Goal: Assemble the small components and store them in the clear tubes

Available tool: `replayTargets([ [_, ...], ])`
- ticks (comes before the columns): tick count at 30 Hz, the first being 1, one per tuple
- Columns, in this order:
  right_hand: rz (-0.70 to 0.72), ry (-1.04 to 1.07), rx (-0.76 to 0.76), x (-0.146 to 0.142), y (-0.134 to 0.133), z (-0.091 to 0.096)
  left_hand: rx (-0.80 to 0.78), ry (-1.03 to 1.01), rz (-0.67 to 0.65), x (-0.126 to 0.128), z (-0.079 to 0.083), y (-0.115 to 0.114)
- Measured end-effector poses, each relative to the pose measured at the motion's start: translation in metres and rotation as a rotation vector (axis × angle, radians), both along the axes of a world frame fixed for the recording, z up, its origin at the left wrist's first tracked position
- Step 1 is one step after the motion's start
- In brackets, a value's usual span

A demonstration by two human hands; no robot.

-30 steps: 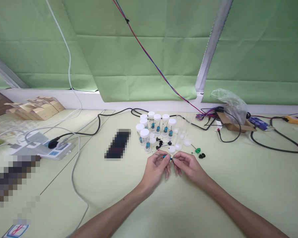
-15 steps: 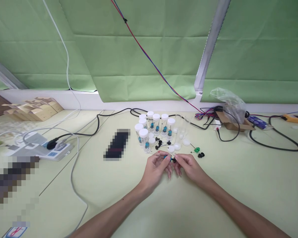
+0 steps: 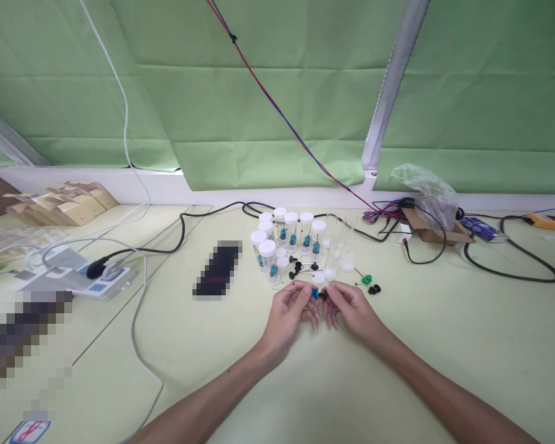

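Close together over the table, both hands work on one small assembly. My left hand point(image 3: 284, 317) pinches a small blue part point(image 3: 315, 294) between thumb and index finger, and a thin rod seems to stick out to its left. My right hand point(image 3: 354, 308) has its thumb and index finger closed at a black round piece point(image 3: 324, 295) that meets the blue part's right end. Just beyond the hands stand several clear tubes with white caps point(image 3: 267, 248), blue parts inside them. Loose black pieces point(image 3: 298, 267) lie between the tubes and my hands.
Uncapped clear tubes point(image 3: 348, 237) and loose white caps point(image 3: 318, 279) are beside the capped ones. A green part point(image 3: 367, 280) lies right of my hands. A power strip point(image 3: 113, 283) is at left, an open cardboard box point(image 3: 437, 233) at back right. Black cable point(image 3: 182, 231) runs along the back.
My fingertips have shifted slightly, so more of the blue part and black piece shows between them. A whitish bit at my right fingertips no longer shows. Objects on the table stay put.
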State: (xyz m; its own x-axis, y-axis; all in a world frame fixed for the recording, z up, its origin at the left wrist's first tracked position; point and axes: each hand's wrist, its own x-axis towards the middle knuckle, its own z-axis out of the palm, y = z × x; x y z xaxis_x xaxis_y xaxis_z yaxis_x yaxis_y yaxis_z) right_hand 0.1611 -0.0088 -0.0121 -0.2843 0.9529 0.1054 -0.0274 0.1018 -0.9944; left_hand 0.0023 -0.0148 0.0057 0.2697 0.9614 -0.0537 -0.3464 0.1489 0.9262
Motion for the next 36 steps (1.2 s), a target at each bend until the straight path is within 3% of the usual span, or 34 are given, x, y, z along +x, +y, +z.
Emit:
replayTargets([
  [9, 0.025, 0.043, -0.013, 0.0026, -0.0016, 0.0023, -0.020, -0.043, -0.005, -0.0013, -0.0015, 0.0014],
  [29, -0.003, -0.127, 0.011, 0.0024, -0.0015, -0.0003, 0.033, 0.009, -0.064, 0.0009, -0.0020, -0.0015],
  [36, 0.003, 0.007, -0.019, 0.0011, -0.0025, 0.0036, -0.005, -0.037, 0.012, -0.0005, -0.0045, -0.0001],
])
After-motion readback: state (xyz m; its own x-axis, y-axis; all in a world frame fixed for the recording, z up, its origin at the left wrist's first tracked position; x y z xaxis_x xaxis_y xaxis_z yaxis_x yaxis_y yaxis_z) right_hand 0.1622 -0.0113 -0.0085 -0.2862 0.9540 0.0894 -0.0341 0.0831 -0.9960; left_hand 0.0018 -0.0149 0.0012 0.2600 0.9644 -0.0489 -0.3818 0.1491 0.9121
